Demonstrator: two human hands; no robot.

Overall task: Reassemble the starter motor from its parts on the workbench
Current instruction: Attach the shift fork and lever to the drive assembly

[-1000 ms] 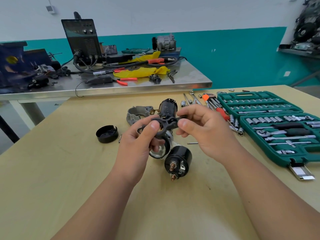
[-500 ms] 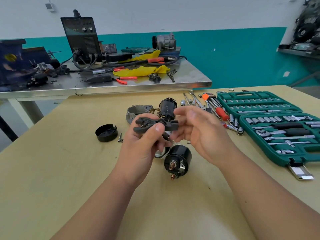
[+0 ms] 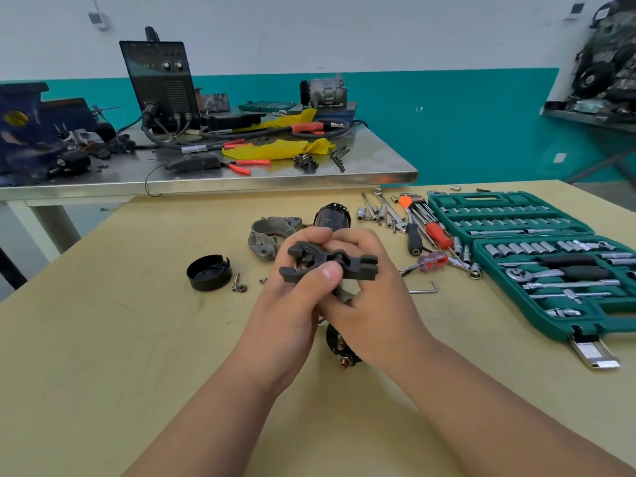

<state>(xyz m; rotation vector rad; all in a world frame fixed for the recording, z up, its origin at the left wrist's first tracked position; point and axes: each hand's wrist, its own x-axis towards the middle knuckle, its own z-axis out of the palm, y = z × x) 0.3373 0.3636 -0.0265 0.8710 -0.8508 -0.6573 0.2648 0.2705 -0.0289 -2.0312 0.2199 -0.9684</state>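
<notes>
A dark grey plastic shift fork (image 3: 358,265) is held level above the wooden workbench (image 3: 120,339) by both hands. My left hand (image 3: 292,304) grips its left half with the thumb on top. My right hand (image 3: 378,304) curls round the right half from behind. Under the hands, partly hidden, lies the black solenoid (image 3: 344,352) with copper terminals. Beyond the hands lie the grey drive-end housing (image 3: 266,235) and the black motor body (image 3: 333,215). A black end cap (image 3: 209,273) sits to the left, with small bolts and nuts (image 3: 239,285) beside it.
An open green socket set case (image 3: 537,259) fills the right side. Loose sockets, wrenches and screwdrivers (image 3: 423,235) lie between it and the parts, and a hex key (image 3: 425,290) near my right hand. A steel table (image 3: 206,177) with a welder stands behind.
Both hands have closed in together round the fork and drawn it nearer to me, so they now cover the solenoid and the part that lay beneath them.
</notes>
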